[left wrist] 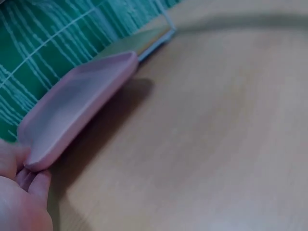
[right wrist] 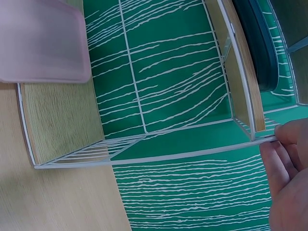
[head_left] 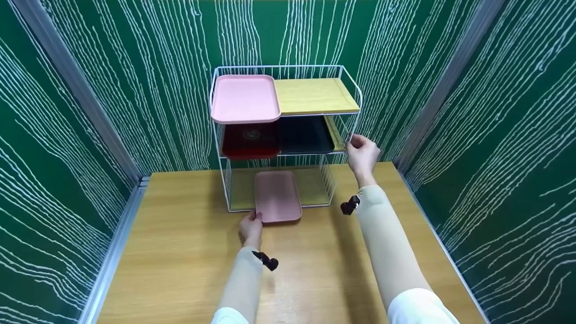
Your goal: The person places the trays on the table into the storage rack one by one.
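A white wire rack [head_left: 223, 182] with three wooden shelves stands on the table. My left hand [head_left: 251, 230] pinches the near left corner of a small pink tray [head_left: 278, 198], thumb above and fingers beneath. That tray reaches in over the bottom shelf [head_left: 315, 184], its near end sticking out past the front edge. In the left wrist view the pink tray [left wrist: 79, 103] casts a shadow on the table beside it. My right hand [head_left: 362, 155] grips the rack's right front upright between thumb and fingers, near the middle shelf; the right wrist view shows the upright [right wrist: 192, 154] too.
On the top shelf's left half lies a larger pink tray [head_left: 245, 99], beside bare yellow board [head_left: 315, 95]. The middle shelf holds a dark red tray [head_left: 250, 139] and a dark blue tray [head_left: 306, 135]. Green patterned walls [head_left: 171, 90] surround the wooden table [head_left: 180, 261].
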A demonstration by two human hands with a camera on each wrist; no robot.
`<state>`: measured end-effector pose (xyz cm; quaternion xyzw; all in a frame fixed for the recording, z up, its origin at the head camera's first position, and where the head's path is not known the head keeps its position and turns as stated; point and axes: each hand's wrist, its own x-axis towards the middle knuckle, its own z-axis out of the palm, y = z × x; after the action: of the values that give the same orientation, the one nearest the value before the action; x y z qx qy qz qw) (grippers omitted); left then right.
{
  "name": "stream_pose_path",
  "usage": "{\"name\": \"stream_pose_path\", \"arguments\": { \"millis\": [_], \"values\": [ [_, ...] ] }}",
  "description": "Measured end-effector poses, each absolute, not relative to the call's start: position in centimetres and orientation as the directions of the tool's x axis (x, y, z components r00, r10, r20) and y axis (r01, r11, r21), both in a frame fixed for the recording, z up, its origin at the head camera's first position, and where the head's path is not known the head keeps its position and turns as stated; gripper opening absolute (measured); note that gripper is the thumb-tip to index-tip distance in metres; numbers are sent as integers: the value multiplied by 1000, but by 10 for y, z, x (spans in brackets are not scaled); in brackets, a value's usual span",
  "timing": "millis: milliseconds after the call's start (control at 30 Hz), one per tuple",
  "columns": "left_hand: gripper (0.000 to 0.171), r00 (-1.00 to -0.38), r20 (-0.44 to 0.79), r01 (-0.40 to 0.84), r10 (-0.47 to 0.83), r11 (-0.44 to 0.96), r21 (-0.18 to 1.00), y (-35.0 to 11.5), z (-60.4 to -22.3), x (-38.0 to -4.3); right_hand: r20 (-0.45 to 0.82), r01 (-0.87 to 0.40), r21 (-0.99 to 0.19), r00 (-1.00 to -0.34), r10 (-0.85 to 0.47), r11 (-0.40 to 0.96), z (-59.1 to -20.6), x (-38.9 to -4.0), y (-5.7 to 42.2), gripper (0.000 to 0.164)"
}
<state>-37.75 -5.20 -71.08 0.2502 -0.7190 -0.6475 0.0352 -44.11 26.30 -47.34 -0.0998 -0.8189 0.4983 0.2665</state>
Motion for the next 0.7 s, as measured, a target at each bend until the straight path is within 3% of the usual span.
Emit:
{"name": "stream_pose_path", "arguments": {
  "millis": [333,500,700],
  "values": [
    [63,-960,-5,-81,-280,260,962,-51,-725,-373,391,-121,-841,-809,439,527,-475,-442,263,22],
    [63,-958,17,-80,-287,325,942,-51,-728,-366,390,-120,-842,-808,441,526,-475,-441,263,21],
    [45,-938,54,-63,-341,323,944,-50,-731,-363,352,-107,-861,-831,430,497,-474,-441,262,22]
  ]
}}
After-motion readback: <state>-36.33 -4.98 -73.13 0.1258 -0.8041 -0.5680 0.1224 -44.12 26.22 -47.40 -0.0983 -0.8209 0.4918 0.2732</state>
